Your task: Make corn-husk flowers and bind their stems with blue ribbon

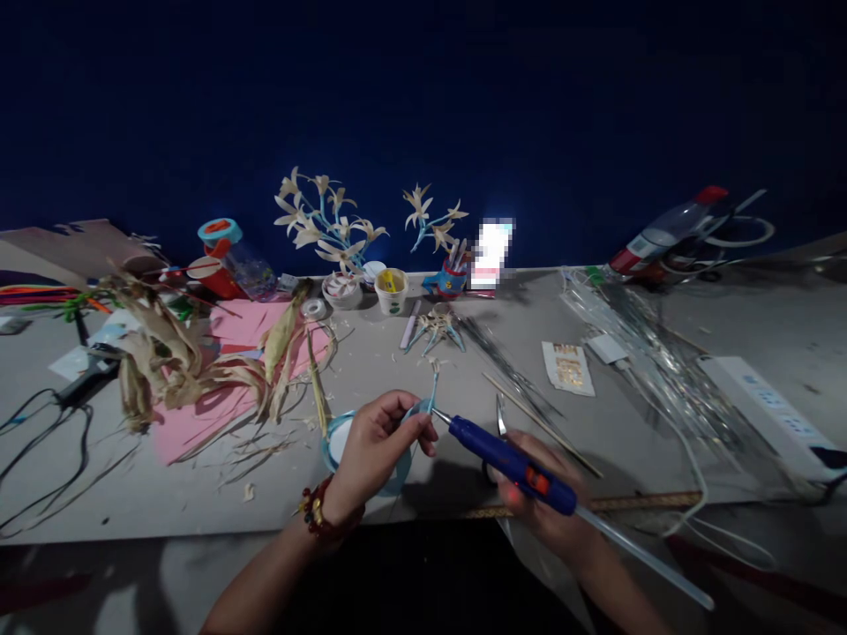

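Observation:
My left hand (377,445) pinches a small flower stem wrapped in light blue tape (435,386), with pale petals at its top, between thumb and fingers. My right hand (552,503) is wrapped round a dark blue glue gun (486,447); its metal nozzle touches or nearly touches the lower stem. A long clear glue stick (652,557) sticks out of the gun's back end. Beneath my left hand lies a roll of light blue tape (398,481), partly hidden. Scissors (501,416) lie by my right hand, mostly covered. Several finished stems (437,328) rest beyond.
Dried corn husks (165,370) and pink paper (198,423) cover the left. Husk flowers (324,225) stand at the back beside a white cup (392,293) and a lit phone (490,256). On the right are wires (648,344), a bottle (668,229) and a power strip (771,410).

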A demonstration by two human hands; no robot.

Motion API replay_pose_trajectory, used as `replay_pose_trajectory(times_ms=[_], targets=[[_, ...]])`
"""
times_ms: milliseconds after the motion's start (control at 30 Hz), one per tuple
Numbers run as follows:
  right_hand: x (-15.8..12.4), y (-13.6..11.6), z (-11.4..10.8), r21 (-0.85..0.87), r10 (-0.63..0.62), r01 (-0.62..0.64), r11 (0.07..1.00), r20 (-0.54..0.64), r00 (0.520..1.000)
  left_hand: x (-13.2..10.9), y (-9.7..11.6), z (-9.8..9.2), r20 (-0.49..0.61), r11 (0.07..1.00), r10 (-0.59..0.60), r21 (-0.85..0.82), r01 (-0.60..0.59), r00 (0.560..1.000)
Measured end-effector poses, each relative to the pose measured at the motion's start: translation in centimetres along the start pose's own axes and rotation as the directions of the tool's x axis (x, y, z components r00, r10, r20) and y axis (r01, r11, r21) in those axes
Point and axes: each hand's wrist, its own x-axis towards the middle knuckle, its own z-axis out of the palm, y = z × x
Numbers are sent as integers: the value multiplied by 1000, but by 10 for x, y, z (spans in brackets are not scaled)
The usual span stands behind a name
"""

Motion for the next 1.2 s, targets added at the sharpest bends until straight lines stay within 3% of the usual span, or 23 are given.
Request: replay_pose_trajectory(times_ms=[167, 267, 367, 467, 600, 700, 767, 800, 867, 967, 1200], targets=[[-5, 4, 1, 71, 41, -38, 997, -44, 998, 0, -3, 0, 10, 1000, 8, -27, -7, 1000], [-6, 4, 0, 229, 179, -179, 957, 21, 984, 0, -3, 0, 8, 1000, 16, -25, -16, 1000], [-5, 3, 0, 430, 322, -325, 842, 83, 943, 1, -4, -1, 5, 1000, 20, 4, -20, 1000], [-4, 3, -1, 511, 397, -354, 784, 26, 917, 3, -6, -2, 11, 1000, 6, 14, -7, 1000], [-4, 12, -10, 498, 442, -372, 784, -25, 897, 5, -8, -4, 15, 999, -28, 39, 28, 999], [-4, 38, -28, 343, 445, -373, 862, -162, 881, 5, -8, -4, 15, 997, -40, 61, 39, 999], [-6, 64, -47, 32, 420, -429, 903, -287, 861, 5, -8, -4, 12, 997, -47, 65, 46, 999], [-7, 78, -57, -177, 378, -465, 868, -373, 847, 5, -7, -4, 9, 997, -50, 63, 50, 999], [-10, 106, -77, -285, 368, -504, 815, -416, 832, 5, -6, -4, 5, 997, -58, 50, 58, 998], [-14, 140, -97, -593, 339, -410, 692, -235, 911, 4, -5, -5, 7, 997, -70, 21, 70, 998], [-15, 177, -130, -575, 288, -190, 796, 83, 954, 2, -5, -8, 53, 993, -72, -90, 77, 996]])
